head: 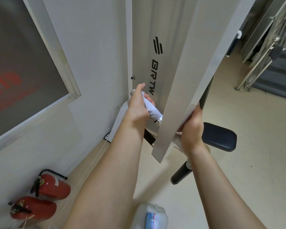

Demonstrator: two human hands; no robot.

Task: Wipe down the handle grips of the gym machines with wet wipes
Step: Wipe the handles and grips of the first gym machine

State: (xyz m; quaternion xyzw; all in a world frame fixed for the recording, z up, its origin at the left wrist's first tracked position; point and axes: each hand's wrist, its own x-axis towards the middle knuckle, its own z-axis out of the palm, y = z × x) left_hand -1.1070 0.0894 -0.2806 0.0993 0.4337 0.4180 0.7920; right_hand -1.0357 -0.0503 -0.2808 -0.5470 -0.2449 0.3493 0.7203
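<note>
**A Hand Holds a Wipe on the Handle**

The left fingers (149, 97) are curled round a white wipe (151, 110). The wipe is wrapped round a handle (159, 121) in the middle of the picture. Only the shiny ends of the handle peek out from the wipe. The left hand (139, 106) holds both together, with the thumb pointing up.

The right hand (191, 128) is just right of the middle. It grips the edge of a long grey bar (188, 80) that slants from the top down to the middle. Its thumb lies along the bar's edge, and the other fingers go behind the bar, where I cannot see them.

Behind the hands stands a grey panel (144, 30) with black letters on it. A black seat pad (219, 138) sits to the right of the right hand. Below it, a second black handle (180, 176) sticks out.

At the bottom middle, near the arms, is a pack of wipes (153, 215). Two red fire extinguishers (51, 187) lie on the floor by the wall at the lower left.
</note>
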